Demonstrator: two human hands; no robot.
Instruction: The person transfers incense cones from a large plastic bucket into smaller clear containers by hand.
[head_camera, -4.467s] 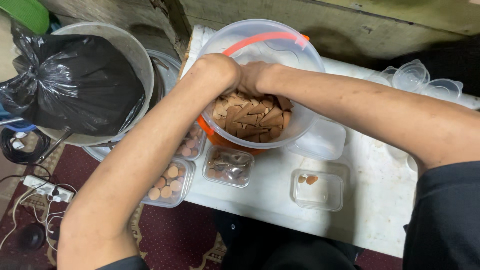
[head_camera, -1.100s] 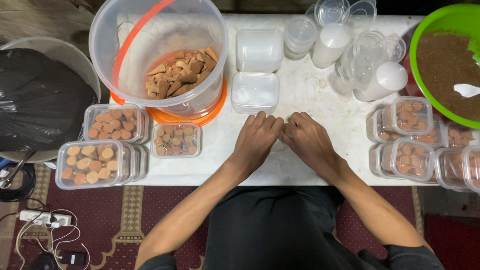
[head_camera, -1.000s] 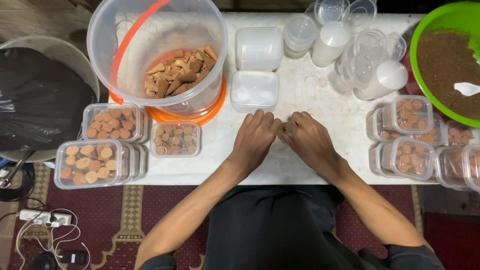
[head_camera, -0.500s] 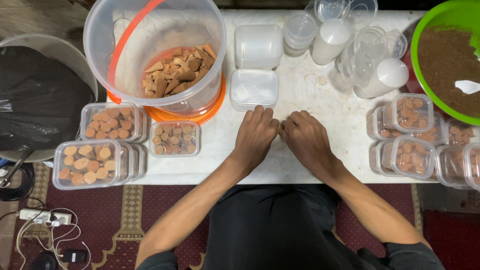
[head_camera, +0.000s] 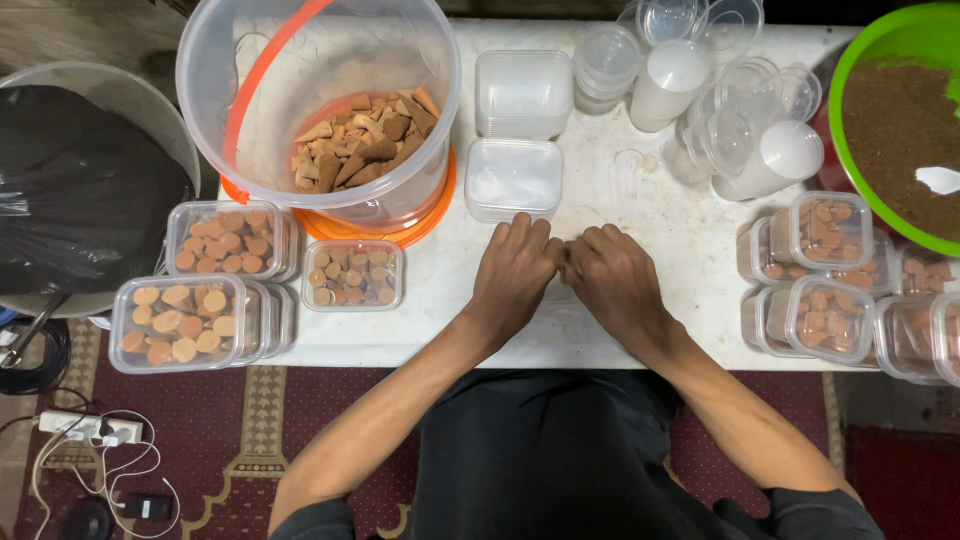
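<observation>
My left hand (head_camera: 515, 270) and my right hand (head_camera: 615, 275) lie palm down side by side on the white table (head_camera: 620, 200), fingertips almost touching; neither holds anything I can see. Just beyond my left hand stands an empty clear rectangular container (head_camera: 514, 178), with a second one (head_camera: 522, 92) behind it. To the left stands a large clear bucket (head_camera: 320, 110) with an orange handle, holding brown cone-shaped pieces. A small lidded tub of round brown pieces (head_camera: 352, 274) sits in front of the bucket.
Lidded tubs of round pieces (head_camera: 190, 322) are stacked at the left edge, and others (head_camera: 825, 290) at the right. Clear cups and lids (head_camera: 710, 90) crowd the far right. A green bowl of brown powder (head_camera: 905, 120) sits at the right. A bin with a black bag (head_camera: 80, 190) stands on the left.
Earlier both hands were inside the bucket among the cone pieces. Over the last second they rest on the table and have barely moved; the view has shifted slightly.
</observation>
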